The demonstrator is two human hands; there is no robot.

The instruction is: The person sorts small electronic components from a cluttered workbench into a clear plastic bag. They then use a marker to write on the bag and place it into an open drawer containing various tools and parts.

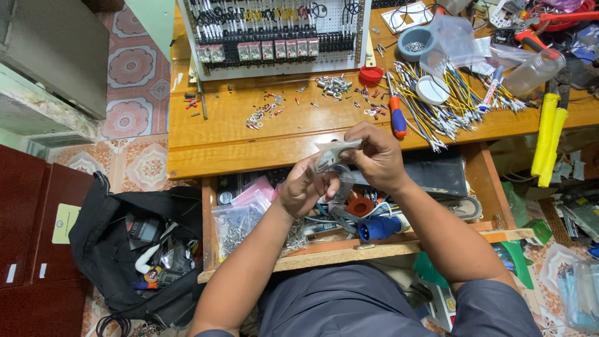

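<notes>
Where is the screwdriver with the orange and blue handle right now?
In the head view, the orange-and-blue-handled screwdriver lies on the wooden workbench, right of centre, beside the yellow and blue wire bundle and just beyond the right hand.

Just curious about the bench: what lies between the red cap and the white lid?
In the head view, a screwdriver with an orange-and-blue handle lies between the red cap and the white lid, with yellow and blue wires beside it.

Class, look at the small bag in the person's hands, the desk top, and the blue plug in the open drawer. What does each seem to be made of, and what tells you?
Small bag, held by both the left hand and right hand: thin clear plastic, glossy and crinkled.
Desk top: varnished wood, orange-brown with visible grain and shine.
Blue plug: probably hard moulded plastic, smooth and evenly coloured.
</notes>
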